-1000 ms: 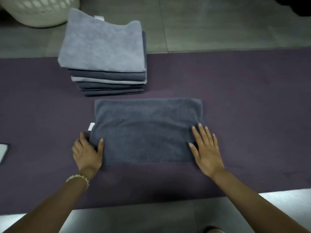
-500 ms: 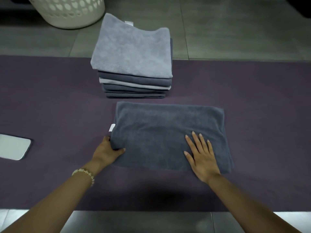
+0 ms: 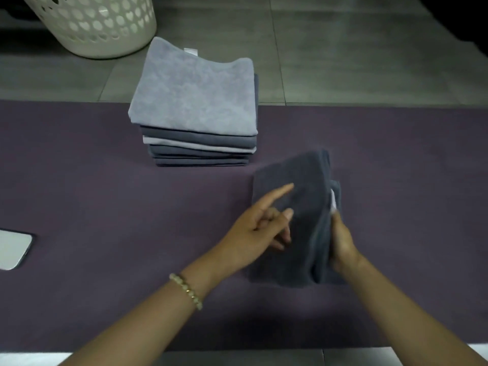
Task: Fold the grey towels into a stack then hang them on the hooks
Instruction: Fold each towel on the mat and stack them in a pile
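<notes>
A dark grey towel lies on the purple mat, folded over into a narrow upright shape, its white tag showing at the right edge. My left hand hovers on its left part, index finger stretched out, the other fingers loosely curled and holding nothing. At the right edge my right hand grips the fold, its fingers tucked under the cloth. Behind and to the left stands a stack of several folded grey towels, a light grey one on top. No hooks are in view.
A white perforated laundry basket stands on the tiled floor beyond the mat, at the back left. A phone lies on the mat at the far left edge.
The towel lay flat and wide under both hands. Its left half has since been carried over to the right, and my right hand has gone from pressing flat to gripping the right edge.
</notes>
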Tool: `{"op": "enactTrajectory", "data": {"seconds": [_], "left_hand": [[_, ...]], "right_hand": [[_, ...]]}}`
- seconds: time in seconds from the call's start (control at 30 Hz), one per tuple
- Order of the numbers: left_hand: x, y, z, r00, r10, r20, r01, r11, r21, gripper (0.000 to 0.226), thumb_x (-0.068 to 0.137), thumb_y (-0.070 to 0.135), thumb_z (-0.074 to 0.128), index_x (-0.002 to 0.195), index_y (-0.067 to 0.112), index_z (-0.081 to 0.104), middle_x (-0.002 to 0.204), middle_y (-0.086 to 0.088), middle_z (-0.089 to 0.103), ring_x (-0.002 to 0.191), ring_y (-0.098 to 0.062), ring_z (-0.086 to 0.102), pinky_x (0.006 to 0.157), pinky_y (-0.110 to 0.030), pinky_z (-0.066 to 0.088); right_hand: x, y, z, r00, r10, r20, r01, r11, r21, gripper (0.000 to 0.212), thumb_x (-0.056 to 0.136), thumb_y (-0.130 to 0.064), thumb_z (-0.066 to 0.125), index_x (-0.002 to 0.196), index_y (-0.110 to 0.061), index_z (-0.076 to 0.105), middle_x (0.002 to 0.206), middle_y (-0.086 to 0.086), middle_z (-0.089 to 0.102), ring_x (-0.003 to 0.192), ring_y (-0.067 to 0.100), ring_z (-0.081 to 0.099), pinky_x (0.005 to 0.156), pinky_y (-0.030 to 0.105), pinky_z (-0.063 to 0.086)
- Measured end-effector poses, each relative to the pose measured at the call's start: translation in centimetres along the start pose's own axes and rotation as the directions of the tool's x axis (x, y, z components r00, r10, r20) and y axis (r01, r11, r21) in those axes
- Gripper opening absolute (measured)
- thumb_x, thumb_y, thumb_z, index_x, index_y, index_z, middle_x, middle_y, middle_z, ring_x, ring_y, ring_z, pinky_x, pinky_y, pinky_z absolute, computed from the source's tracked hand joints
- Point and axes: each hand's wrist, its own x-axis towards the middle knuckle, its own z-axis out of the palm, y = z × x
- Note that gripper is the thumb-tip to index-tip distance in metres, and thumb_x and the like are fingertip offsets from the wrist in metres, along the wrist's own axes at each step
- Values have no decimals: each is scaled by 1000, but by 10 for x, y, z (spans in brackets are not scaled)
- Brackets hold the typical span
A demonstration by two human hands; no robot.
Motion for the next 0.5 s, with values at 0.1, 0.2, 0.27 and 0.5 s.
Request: {"op": "enactTrajectory", "data": {"seconds": [0.1,0.2,0.27,0.5], "left_hand": [[12,-36,-3,996,-3,-85,34,931,362,50,99,36,39,146,38,22,142,8,43,132,-2,36,106,-12,25],[19,-75,-1,997,-74,34,23,656,754,58,99,48,25,150,34,0,158,16,-4,144,-3,-11,118,-22,-2],[23,-91,2,998,-60,34,-2,466,885,60,95,55,11,148,32,-7,155,15,-15,142,-8,-21,119,-31,-6],[50,-106,24,998,60,34,-49,265,963,64,100,52,7,148,17,28,154,-2,31,143,-22,16,114,-38,7]], "right_hand": [[4,-7,-14,995,98,29,-100,992,74,66,95,-61,23,105,-15,69,85,3,75,78,17,70,68,34,54],[9,3,-13,1000,-13,24,14,999,-44,41,97,-46,42,110,-15,66,98,1,74,95,17,69,73,28,55],[16,14,-14,970,-235,-55,209,932,-296,23,94,-26,57,110,-11,62,97,0,71,97,18,68,72,17,55],[32,-17,-34,786,-608,-110,442,677,-588,6,93,-24,58,90,-20,56,74,-12,62,61,-8,57,57,8,43]]}}
